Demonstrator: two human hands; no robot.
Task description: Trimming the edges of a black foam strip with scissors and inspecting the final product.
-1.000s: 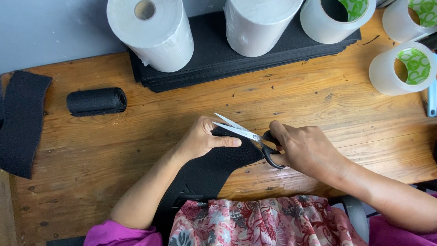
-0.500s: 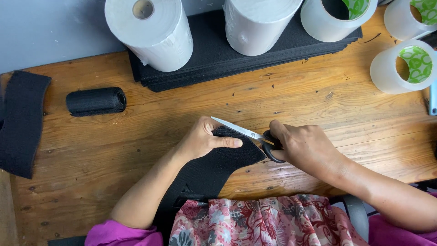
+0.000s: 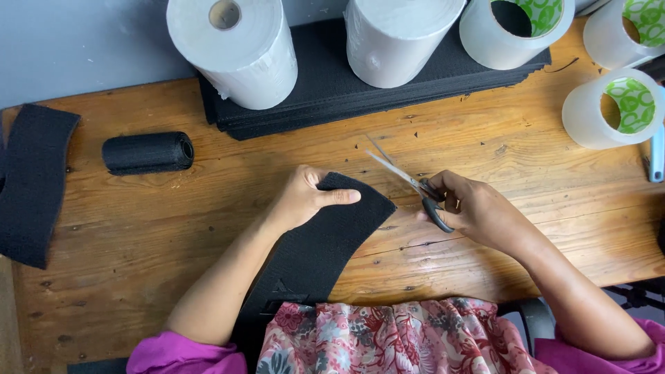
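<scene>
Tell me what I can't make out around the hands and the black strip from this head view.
- Scissors handles: wrapped by the right hand.
- Black strip, near end: it runs under the left forearm and the floral cloth.
- Scissor blades: blurred, opening unclear.
- Grey tool: cut off by the right edge.

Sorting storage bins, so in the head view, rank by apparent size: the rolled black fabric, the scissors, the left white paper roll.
1. White paper roll, though it stands nearer the camera
2. Rolled black fabric
3. Scissors, partly hidden in the right hand
</scene>
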